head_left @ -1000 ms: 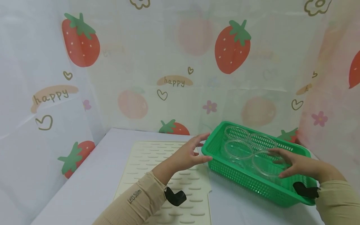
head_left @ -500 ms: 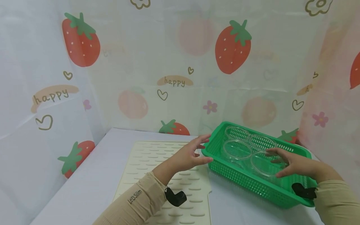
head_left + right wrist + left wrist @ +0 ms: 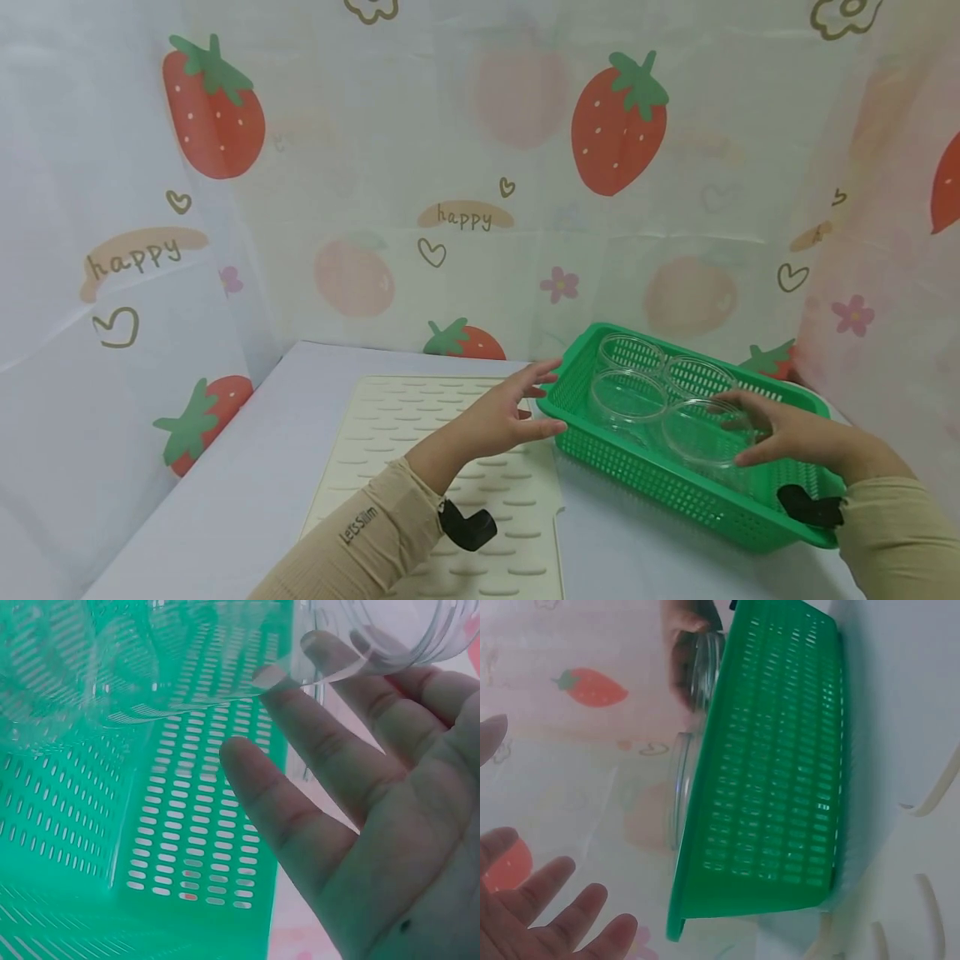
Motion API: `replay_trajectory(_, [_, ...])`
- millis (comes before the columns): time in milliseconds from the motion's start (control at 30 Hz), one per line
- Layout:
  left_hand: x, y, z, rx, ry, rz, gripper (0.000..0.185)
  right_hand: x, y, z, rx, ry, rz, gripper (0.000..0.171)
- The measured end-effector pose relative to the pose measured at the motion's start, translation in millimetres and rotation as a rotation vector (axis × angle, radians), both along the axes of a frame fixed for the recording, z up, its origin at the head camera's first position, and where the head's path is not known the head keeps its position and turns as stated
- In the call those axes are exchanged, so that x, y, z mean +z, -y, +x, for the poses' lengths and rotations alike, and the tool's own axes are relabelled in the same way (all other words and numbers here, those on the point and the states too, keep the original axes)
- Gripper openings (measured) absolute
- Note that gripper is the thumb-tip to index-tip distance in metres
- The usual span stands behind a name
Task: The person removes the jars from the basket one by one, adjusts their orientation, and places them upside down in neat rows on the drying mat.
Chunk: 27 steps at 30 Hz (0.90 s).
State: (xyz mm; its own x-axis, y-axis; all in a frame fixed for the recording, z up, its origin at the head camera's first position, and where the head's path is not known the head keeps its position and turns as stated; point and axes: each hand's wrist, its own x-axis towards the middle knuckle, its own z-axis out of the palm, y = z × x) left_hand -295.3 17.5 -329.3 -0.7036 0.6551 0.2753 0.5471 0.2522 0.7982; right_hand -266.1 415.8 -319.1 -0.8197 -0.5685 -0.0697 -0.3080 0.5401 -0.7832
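Several clear jars stand upright in the green basket (image 3: 637, 475) at the right. My right hand (image 3: 795, 437) reaches over its right side and holds the near-right clear jar (image 3: 693, 454) near the rim, fingers behind and thumb in front. In the right wrist view, the fingertips (image 3: 274, 679) lie against the clear wall. Just left of this jar is another clear jar (image 3: 628, 404); two more rims show behind them. My left hand (image 3: 487, 417) hovers off the basket's left end, fingers spread and holding nothing; the left wrist view shows its fingers (image 3: 570, 919) apart from the basket.
A cream ridged mat (image 3: 420, 433) lies on the white table (image 3: 225, 467) under the left forearm. Strawberry-print sheets (image 3: 465, 125) wall in the back and both sides. Black wrist mounts (image 3: 468, 527) stick out from both sleeves.
The right hand has shifted slightly left with the jar it holds, and the front-left jar has slid a little left too. The left hand is nearly still.
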Motion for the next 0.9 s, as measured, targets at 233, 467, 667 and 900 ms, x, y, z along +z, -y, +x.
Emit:
replay_trajectory(233, [-0.6,-0.1,-0.3,-0.002,0.003,-0.005,0.073,0.7,2.9,-0.6,0.069,0.081,0.007,0.083])
replay_trajectory(467, [-0.5,-0.4,-0.7,-0.004,0.005,-0.012,0.072,0.1,5.0,-1.6,0.062,0.028,0.057,0.089])
replay_trajectory(667, [0.8,-1.4,1.1,0.000,0.023,-0.013,0.073,-2.9,3.4,-3.4,0.096,0.038,0.033,0.090])
replay_trajectory(900, [0.2,-2.7,0.4,0.001,0.026,-0.016,0.074,-7.0,6.7,-5.5,0.126,0.087,-0.038,0.089])
